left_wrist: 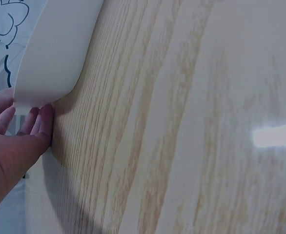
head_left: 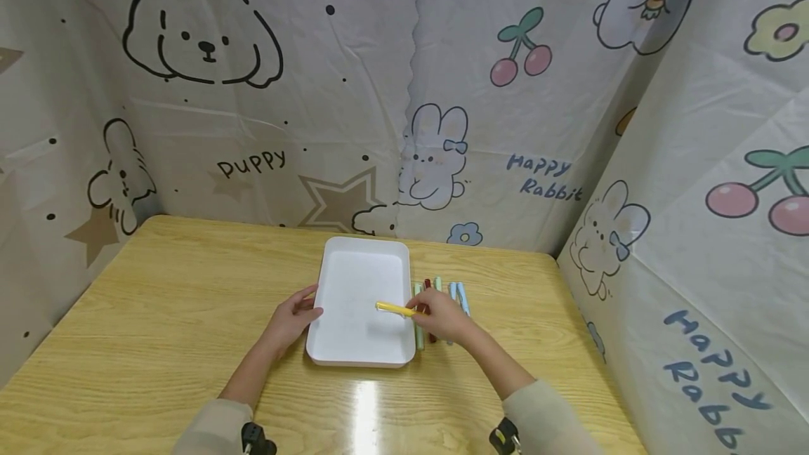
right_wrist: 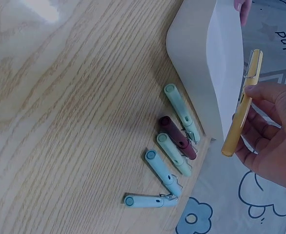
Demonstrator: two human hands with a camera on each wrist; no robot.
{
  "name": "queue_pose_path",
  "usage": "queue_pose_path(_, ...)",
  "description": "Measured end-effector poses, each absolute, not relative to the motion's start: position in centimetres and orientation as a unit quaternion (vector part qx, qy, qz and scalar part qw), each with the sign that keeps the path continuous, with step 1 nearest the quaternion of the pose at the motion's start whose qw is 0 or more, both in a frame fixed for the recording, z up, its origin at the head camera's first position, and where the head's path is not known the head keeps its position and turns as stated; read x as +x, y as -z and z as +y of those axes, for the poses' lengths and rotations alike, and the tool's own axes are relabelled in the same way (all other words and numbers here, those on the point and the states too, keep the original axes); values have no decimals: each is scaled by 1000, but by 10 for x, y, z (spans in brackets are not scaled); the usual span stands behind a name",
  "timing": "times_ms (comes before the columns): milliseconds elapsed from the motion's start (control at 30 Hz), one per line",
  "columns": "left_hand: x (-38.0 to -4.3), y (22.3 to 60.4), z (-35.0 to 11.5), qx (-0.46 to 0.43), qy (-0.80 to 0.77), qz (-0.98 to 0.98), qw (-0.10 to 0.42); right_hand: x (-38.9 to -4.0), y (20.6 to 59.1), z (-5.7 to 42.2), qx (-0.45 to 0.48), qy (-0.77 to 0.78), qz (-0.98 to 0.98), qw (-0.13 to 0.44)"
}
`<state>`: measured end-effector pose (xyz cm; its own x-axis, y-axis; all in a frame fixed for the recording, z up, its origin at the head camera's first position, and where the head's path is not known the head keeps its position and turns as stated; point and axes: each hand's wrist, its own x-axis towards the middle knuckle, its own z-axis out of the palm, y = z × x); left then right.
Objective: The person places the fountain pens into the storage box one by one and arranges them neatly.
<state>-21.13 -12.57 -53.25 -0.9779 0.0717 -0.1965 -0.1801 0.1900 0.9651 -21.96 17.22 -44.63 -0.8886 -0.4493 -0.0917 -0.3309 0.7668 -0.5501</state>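
Observation:
A shallow white tray (head_left: 354, 272) lies on the table. At its left side my left hand (head_left: 287, 321) grips the edge, and the left wrist view shows the fingertips (left_wrist: 46, 114) right at the tray's corner. My right hand (head_left: 445, 314) pinches a yellow pen (head_left: 392, 308) between thumb and fingers. The pen overlaps the tray's right part in the head view; its wire clip shows in the right wrist view. Beside the tray's right wall lie a light green pen (right_wrist: 179, 106), a dark red pen (right_wrist: 176, 135), another green pen (right_wrist: 173, 153) and two blue pens (right_wrist: 160, 169), partly hidden under my right hand in the head view.
The wood-grain table (head_left: 202, 286) carries a bright reflection near its front. Behind it and along both sides hangs a pale cloth (head_left: 354, 90) printed with cartoon animals, cherries and lettering. Small black devices are strapped at both sleeves (head_left: 546, 413).

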Motion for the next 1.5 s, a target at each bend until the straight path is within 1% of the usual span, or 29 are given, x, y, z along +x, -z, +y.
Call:
queue_pose_path(167,-211,532,-126,-31,-636,764,102,-219,446,167,-200,268,934,126)
queue_pose_path(867,-211,529,-123,-47,-645,756,105,-214,449,150,-249,263,922,135)
queue_pose_path(1100,-211,532,-123,-51,-643,757,103,-212,452,144,-245,263,922,147)
queue_pose_path(1500,-211,532,-123,-52,-637,763,102,-211,456,137,-259,246,922,148)
